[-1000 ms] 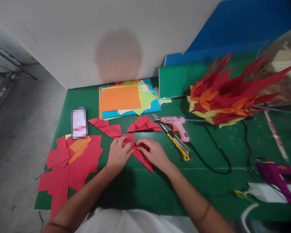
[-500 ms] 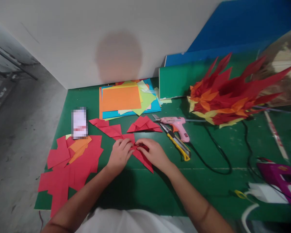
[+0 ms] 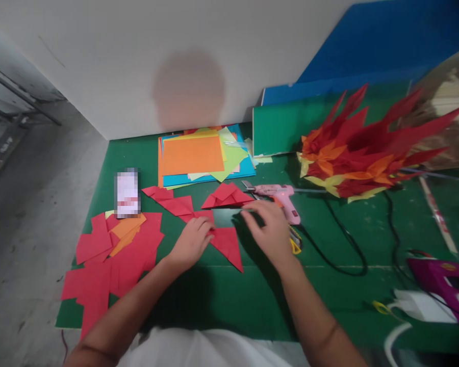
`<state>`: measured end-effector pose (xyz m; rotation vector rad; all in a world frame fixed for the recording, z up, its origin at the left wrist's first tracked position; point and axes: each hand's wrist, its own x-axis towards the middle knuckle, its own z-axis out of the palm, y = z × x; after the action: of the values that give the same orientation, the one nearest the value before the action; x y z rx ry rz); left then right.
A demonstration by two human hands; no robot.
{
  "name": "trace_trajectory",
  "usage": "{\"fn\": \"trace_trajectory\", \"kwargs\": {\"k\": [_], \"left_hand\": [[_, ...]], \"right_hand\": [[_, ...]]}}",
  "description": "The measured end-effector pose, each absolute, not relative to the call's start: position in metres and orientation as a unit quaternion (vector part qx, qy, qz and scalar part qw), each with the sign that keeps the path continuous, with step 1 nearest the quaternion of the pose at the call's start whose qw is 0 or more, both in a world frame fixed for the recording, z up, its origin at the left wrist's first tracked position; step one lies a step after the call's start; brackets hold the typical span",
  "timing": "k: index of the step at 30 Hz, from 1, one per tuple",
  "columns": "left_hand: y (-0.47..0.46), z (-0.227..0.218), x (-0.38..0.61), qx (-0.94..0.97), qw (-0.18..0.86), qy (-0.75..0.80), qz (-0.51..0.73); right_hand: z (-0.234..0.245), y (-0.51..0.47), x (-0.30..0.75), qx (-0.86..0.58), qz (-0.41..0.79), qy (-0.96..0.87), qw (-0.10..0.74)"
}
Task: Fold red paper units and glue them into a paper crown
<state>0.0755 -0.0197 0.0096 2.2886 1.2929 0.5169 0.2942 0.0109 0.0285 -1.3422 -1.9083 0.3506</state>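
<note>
My left hand [image 3: 193, 242] rests on the table with its fingers curled on a folded red paper piece [image 3: 227, 245], whose point spreads to the lower right. To the right, my right hand [image 3: 270, 229] is lifted, with thumb and fingers apart and nothing between them. Its fingertips are near a folded red paper stack [image 3: 226, 194]. The hand covers most of a yellow utility knife [image 3: 296, 244] and part of a pink hot glue gun [image 3: 277, 191]. A row of folded red pieces [image 3: 172, 205] lies up and left of my left hand.
Red paper sheets [image 3: 128, 255] lie on the left, under a blurred phone [image 3: 127, 193]. Coloured paper [image 3: 193, 155] is stacked by the wall. A red and orange paper flame [image 3: 352, 158] stands at right. The glue gun's black cord [image 3: 340, 267] loops across the green table [image 3: 252, 306].
My right hand has let go of the folded red paper and moved right and slightly up, over the knife. My left hand stays on the paper.
</note>
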Motion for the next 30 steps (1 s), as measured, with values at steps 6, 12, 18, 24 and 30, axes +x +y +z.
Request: {"fn": "trace_trajectory", "kwargs": {"k": [6, 12, 18, 24, 30], "left_hand": [[-0.019, 0.012, 0.073, 0.813, 0.266, 0.481, 0.192], [-0.021, 0.011, 0.069, 0.807, 0.274, 0.456, 0.255], [-0.021, 0.01, 0.066, 0.797, 0.288, 0.453, 0.276], [-0.022, 0.006, 0.065, 0.789, 0.304, 0.452, 0.285], [-0.022, 0.005, 0.065, 0.779, 0.311, 0.46, 0.291]], "right_hand": [[0.021, 0.022, 0.353, -0.719, 0.017, -0.617, 0.319], [-0.006, 0.022, 0.376, -0.72, 0.072, -0.64, 0.259], [-0.014, 0.024, 0.383, -0.711, 0.072, -0.663, 0.225], [-0.004, 0.017, 0.382, -0.719, 0.047, -0.639, 0.268], [0.011, 0.007, 0.358, -0.666, 0.173, -0.612, 0.39]]}}
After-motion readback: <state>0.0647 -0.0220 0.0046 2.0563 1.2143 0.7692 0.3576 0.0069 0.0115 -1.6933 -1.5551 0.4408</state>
